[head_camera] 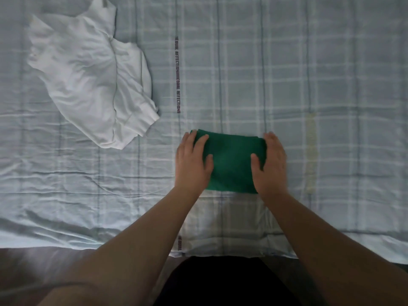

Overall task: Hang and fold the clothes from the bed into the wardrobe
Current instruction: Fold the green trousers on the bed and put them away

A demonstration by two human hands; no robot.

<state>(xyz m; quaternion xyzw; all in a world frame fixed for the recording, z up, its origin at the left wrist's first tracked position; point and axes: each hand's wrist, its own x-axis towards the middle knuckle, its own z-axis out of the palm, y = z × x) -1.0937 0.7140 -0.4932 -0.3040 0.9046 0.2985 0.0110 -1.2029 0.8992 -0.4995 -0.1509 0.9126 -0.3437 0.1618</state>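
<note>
A green garment [231,161], folded into a small rectangle, lies on the bed near its front edge. My left hand [192,161] grips its left side, thumb on top and fingers along the edge. My right hand [270,162] grips its right side the same way. A crumpled white long-sleeved top [88,80] lies loose on the bed at the far left, well away from both hands.
The bed is covered by a pale blue checked sheet [309,74] with a printed text stripe down the middle. Its front edge runs across the lower part of the view, with dark floor below. The wardrobe is out of view.
</note>
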